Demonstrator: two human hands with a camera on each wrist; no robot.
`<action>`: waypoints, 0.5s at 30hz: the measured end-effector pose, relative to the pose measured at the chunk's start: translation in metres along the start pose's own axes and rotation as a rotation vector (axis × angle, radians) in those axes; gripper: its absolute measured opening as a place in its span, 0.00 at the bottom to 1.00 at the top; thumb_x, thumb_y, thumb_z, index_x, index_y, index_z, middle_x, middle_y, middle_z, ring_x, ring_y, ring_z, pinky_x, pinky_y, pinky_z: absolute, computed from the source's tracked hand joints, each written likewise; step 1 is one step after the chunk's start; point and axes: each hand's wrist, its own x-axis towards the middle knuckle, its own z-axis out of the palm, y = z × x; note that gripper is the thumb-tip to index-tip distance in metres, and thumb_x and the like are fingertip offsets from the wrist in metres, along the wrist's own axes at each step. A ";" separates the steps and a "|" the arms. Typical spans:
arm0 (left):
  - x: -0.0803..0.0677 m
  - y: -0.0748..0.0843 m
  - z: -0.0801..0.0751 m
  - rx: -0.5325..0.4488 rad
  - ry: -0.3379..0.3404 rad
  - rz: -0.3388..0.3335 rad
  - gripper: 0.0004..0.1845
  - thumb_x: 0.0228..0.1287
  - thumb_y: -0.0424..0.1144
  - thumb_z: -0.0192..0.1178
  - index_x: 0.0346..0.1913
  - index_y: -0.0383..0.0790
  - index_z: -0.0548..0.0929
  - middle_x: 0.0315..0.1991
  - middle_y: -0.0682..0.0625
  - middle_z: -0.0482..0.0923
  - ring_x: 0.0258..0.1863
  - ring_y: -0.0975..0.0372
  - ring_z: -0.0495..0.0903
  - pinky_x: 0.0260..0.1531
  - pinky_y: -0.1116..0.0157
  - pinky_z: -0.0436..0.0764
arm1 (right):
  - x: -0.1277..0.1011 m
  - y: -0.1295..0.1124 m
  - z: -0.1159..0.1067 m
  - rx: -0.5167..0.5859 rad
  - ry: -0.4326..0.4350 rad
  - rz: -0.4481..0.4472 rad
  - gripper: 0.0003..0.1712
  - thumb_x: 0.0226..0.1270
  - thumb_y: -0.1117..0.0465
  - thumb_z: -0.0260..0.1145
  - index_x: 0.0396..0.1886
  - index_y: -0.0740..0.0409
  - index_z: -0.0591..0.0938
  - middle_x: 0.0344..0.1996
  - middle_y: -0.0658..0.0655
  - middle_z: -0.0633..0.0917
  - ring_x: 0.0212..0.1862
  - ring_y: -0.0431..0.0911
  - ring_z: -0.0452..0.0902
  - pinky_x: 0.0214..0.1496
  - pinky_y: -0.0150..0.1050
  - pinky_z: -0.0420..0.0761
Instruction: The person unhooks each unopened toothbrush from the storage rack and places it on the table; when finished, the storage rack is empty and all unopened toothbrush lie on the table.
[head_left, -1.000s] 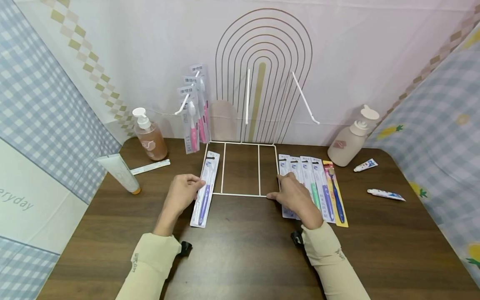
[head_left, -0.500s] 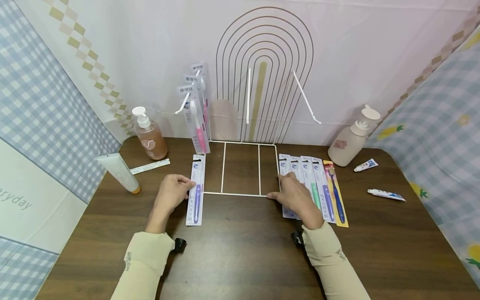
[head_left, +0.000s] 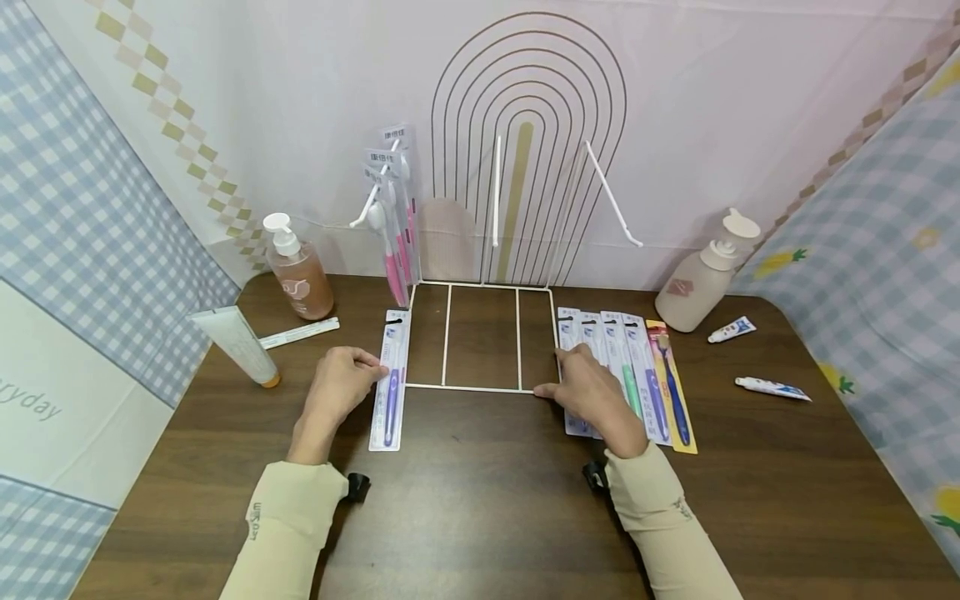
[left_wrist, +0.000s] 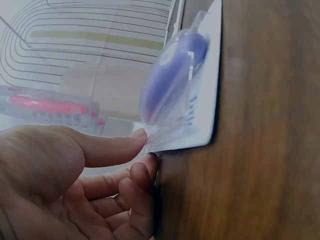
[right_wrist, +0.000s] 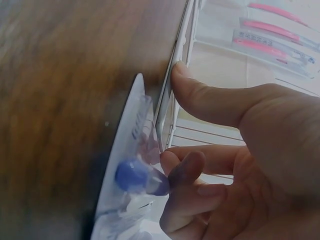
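1 packaged purple toothbrush (head_left: 390, 381) lies flat on the surface (head_left: 480, 500), just left of the white wire rack (head_left: 480, 337). The left hand (head_left: 339, 385) pinches its left edge, thumb above and fingers (left_wrist: 142, 175) below. It looks light, a thin card with a slick plastic blister that would bend if lifted by a corner; the long edge near the middle seems the best hold. The right hand (head_left: 592, 390) rests on the row of packs (head_left: 626, 375), fingers loosely bent, thumb (right_wrist: 200, 97) against the rack's wire. Counted: 5 packs there, 3 pink ones (head_left: 396, 217) hung on the rack's left hook, 2 pump bottles, 3 tubes.
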 end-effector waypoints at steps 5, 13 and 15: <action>0.004 -0.006 0.003 -0.017 -0.001 -0.001 0.07 0.69 0.44 0.79 0.41 0.44 0.96 0.33 0.50 0.92 0.32 0.57 0.85 0.32 0.59 0.83 | -0.002 0.001 0.001 -0.005 0.015 -0.014 0.51 0.75 0.44 0.82 0.84 0.71 0.75 0.67 0.77 0.79 0.30 0.50 0.75 0.30 0.42 0.74; 0.001 -0.004 0.001 -0.019 -0.004 0.007 0.08 0.67 0.42 0.80 0.43 0.43 0.96 0.33 0.49 0.93 0.31 0.57 0.87 0.31 0.59 0.84 | -0.003 0.000 0.001 -0.009 0.013 -0.019 0.51 0.75 0.44 0.82 0.83 0.73 0.74 0.67 0.77 0.79 0.31 0.50 0.76 0.31 0.43 0.75; 0.000 -0.004 0.000 -0.026 -0.008 0.009 0.08 0.67 0.41 0.80 0.44 0.42 0.95 0.32 0.49 0.93 0.30 0.57 0.87 0.31 0.59 0.85 | -0.003 0.000 0.001 -0.011 0.018 -0.025 0.51 0.76 0.44 0.82 0.83 0.73 0.74 0.67 0.78 0.79 0.31 0.50 0.75 0.31 0.42 0.74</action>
